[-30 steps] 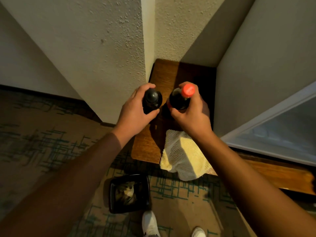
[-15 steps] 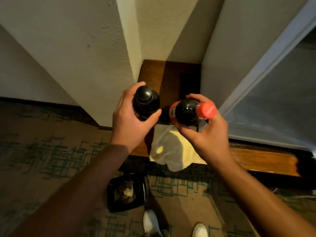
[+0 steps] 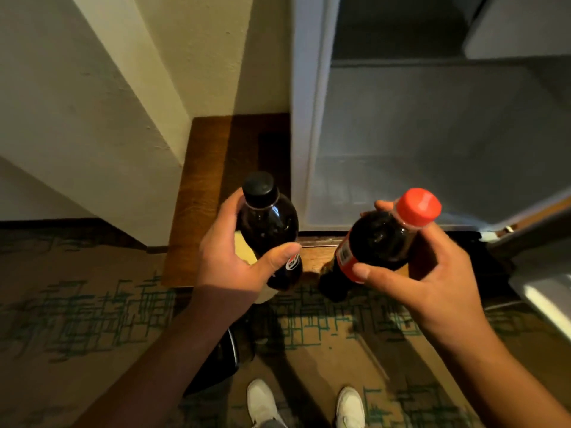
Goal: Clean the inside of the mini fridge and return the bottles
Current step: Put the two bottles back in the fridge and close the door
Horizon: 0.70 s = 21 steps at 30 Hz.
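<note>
Dark cola is filling both bottles, each held in the air before the open mini fridge (image 3: 417,143). The left hand (image 3: 228,257) is gripping the black-capped bottle (image 3: 268,230) over the wooden ledge's (image 3: 200,196) front edge; the right hand (image 3: 426,273) is clasping the red-capped bottle (image 3: 380,239), tilted toward the fridge's bare floor.

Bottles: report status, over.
Left hand grip on black-capped dark bottle. Right hand grip on red-capped dark bottle. White mini fridge open, nothing blocking.
</note>
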{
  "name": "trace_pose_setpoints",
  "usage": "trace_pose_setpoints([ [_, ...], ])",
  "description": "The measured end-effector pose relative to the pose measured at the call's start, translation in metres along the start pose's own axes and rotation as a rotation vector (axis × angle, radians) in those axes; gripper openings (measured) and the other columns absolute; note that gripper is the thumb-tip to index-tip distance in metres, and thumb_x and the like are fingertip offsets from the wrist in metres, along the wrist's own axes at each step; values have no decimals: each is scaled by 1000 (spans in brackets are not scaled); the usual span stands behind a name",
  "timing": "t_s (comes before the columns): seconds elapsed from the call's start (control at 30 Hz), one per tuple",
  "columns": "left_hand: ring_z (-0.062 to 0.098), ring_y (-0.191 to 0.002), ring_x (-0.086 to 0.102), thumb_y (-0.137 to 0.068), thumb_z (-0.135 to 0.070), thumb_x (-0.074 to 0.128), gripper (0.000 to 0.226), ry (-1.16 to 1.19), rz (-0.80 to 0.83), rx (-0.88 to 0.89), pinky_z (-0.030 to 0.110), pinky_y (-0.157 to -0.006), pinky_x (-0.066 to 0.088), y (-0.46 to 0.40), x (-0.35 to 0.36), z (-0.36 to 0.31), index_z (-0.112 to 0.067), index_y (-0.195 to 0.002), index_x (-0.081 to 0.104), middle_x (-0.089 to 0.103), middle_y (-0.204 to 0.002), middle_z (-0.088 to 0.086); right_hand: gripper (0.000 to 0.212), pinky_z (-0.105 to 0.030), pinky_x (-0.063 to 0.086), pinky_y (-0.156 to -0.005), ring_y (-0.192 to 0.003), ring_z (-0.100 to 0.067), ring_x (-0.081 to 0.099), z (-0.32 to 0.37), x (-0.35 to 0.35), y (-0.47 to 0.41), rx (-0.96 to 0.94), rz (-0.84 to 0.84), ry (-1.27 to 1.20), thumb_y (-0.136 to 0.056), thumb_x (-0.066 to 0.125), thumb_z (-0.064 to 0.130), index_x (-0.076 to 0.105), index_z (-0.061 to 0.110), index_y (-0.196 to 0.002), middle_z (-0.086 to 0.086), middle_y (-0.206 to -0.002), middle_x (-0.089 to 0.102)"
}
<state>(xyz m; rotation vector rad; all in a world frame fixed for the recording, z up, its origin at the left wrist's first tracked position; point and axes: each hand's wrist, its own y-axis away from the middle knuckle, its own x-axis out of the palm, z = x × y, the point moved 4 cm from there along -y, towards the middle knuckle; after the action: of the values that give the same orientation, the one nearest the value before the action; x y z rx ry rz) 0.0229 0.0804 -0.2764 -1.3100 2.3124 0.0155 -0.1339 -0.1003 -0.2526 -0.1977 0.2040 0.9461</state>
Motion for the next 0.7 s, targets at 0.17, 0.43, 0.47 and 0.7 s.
trace_pose_setpoints([
  [0.17, -11, -123, 49, -66, -61, 80, 79, -18, 81, -44, 2, -96, 38, 6, 45, -11, -44, -134, 45, 56, -120, -38, 68, -7, 45, -85, -106, 0, 65, -21, -46, 19, 64, -72, 0, -58, 93, 24, 63, 41, -116, 21, -110, 70],
  [0.43, -22, -118, 44, -66, -59, 80, 75, -31, 162, -3, -2, -96, 32, -5, 105, -34, -55, -128, 37, 48, -120, -43, 60, -28, 50, -93, -103, -5, 66, -45, -106, 29, 106, -197, 17, -59, 85, 26, 64, 43, -112, 14, -107, 72],
  [0.47, -22, -117, 44, -67, -60, 81, 75, -32, 163, -4, -3, -96, 31, -8, 111, -36, -53, -128, 39, 48, -120, -42, 60, -25, 51, -92, -102, -4, 67, -45, -111, 28, 101, -209, 7, -59, 85, 24, 64, 42, -112, 14, -107, 72],
  [0.7, -2, -126, 51, -71, -55, 76, 77, -47, 157, 37, 26, -109, 41, -37, 134, -49, -34, -138, 45, 55, -127, -25, 67, -8, 42, -93, -111, 3, 61, -54, -136, 6, 15, -246, 6, -65, 85, 2, 61, 18, -126, 14, -120, 67],
])
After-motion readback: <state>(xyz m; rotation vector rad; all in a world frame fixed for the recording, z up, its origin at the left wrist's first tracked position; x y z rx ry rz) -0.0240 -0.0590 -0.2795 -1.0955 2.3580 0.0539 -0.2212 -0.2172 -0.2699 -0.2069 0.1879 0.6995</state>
